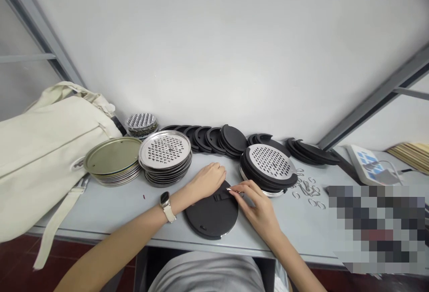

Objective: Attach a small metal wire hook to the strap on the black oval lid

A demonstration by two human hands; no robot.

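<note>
A black round disc (211, 215) lies flat on the table in front of me, with a raised black tab (221, 197) near its right edge. My left hand (207, 180), with a watch (165, 199) on the wrist, has its fingers curled at the disc's far edge; its fingertips are mostly hidden. With thumb and index finger, my right hand (256, 205) pinches a small metal ring (238, 192) next to the tab. Whether the ring passes through the tab is too small to tell.
Stacked metal grater plates (165, 149) and olive-green round plates (113, 156) stand left. Behind are black discs (233, 139). Grater plates with black rims (272, 161) and loose metal rings (313, 189) lie right. A cream bag (56, 140) and a white power strip (365, 164) flank the table.
</note>
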